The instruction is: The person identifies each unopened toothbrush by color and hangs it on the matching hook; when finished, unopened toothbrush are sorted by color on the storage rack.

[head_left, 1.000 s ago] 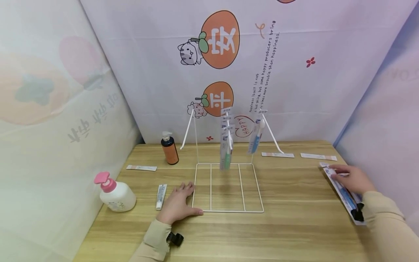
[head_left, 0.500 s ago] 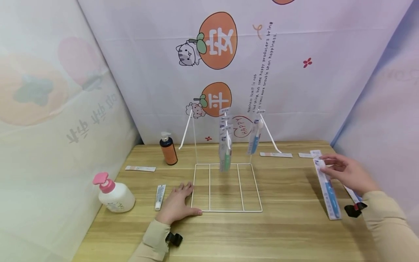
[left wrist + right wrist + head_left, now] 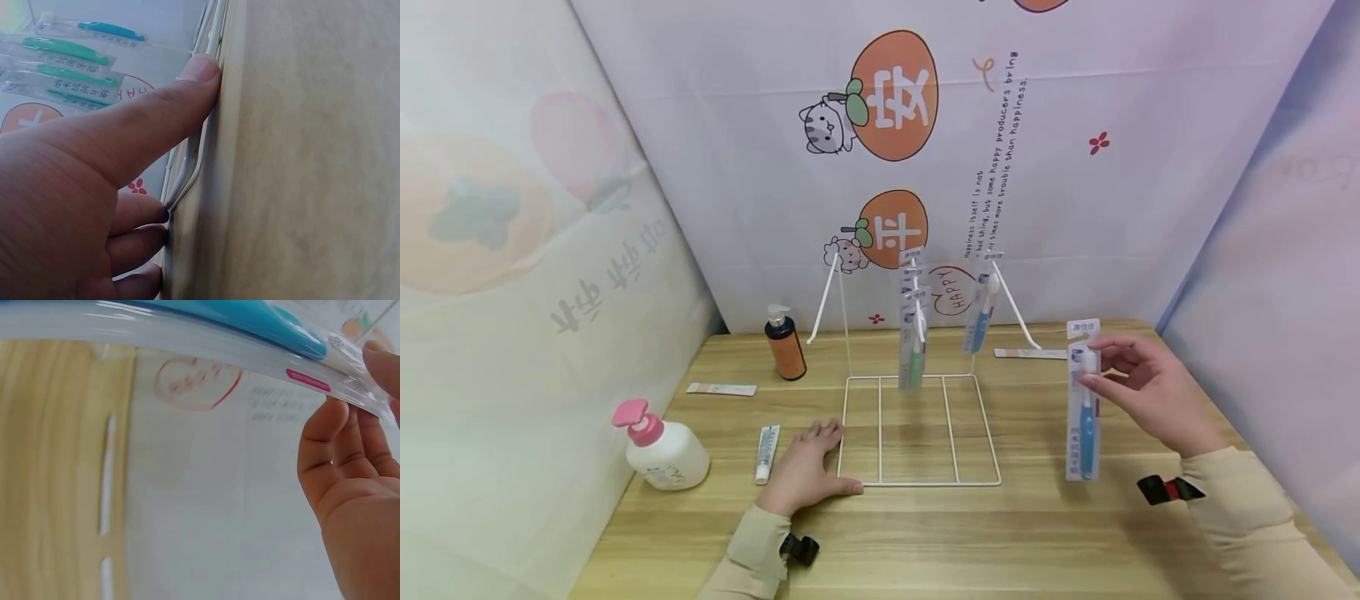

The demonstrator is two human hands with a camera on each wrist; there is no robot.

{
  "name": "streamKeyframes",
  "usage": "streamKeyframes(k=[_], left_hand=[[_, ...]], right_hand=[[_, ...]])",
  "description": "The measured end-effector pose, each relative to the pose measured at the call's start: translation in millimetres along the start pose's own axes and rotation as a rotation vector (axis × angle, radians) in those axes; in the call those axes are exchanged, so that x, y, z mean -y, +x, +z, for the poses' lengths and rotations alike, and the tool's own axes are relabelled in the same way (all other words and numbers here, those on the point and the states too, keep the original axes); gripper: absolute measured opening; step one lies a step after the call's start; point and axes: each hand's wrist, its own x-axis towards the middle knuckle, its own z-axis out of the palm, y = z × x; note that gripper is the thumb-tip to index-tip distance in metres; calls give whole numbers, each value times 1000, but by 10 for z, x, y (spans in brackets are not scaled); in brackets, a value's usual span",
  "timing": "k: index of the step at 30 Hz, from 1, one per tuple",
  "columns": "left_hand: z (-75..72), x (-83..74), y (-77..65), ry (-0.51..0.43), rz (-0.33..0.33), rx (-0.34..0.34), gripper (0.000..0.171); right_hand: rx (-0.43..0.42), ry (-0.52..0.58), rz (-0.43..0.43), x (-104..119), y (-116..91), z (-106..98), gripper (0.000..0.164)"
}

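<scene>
My right hand (image 3: 1150, 396) pinches a blue toothbrush in a clear blister pack (image 3: 1087, 433) near its upper end, thumb in front and fingers behind. The pack hangs upright over the table's right side; its blue handle crosses the top of the right wrist view. My left hand (image 3: 805, 471) rests at the front left corner of a white wire display rack (image 3: 917, 483), fingers spread and thumb on the base wire. Several packaged green toothbrushes (image 3: 916, 358) hang on the rack's middle hook. One packaged blue toothbrush (image 3: 980, 329) hangs on its right hook; the left hook (image 3: 825, 300) is bare.
At left stand a white pump bottle with pink top (image 3: 668, 454) and a dark pump bottle with orange label (image 3: 786, 346). A toothpaste tube (image 3: 766, 454) lies beside my left hand. Flat slim packets (image 3: 721, 389) lie toward the back. Printed cloth walls (image 3: 760, 208) enclose the table.
My right hand has lifted the packaged blue toothbrush from the table's far right and carried it left, turning it upright. The left hand has stayed on the rack; the head view has shifted slightly.
</scene>
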Motion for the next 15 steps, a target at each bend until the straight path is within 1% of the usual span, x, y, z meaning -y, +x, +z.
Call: streamKeyframes(k=[2,5,7,9,11,13,15], left_hand=[[0,0,-1,-2,-3,2,108],[-3,-4,-6,-5,-8,6,109],[-3,-6,-8,-9,-9,7,109],[-3,-8,-9,-13,-8,7,109],[-3,-9,-8,-15,-8,7,109],[-6,-13,-9,-17,-9,8,109],[-8,-19,-11,-19,-11,9,109]], right_hand=[[2,102,-64,127,7,61,48],[19,286,-204,292,24,155,48],[38,377,-290,378,23,213,50],[54,429,-360,466,22,271,52],[69,449,-408,542,14,323,51],[88,465,-446,598,5,370,50],[106,457,-465,652,0,413,48]])
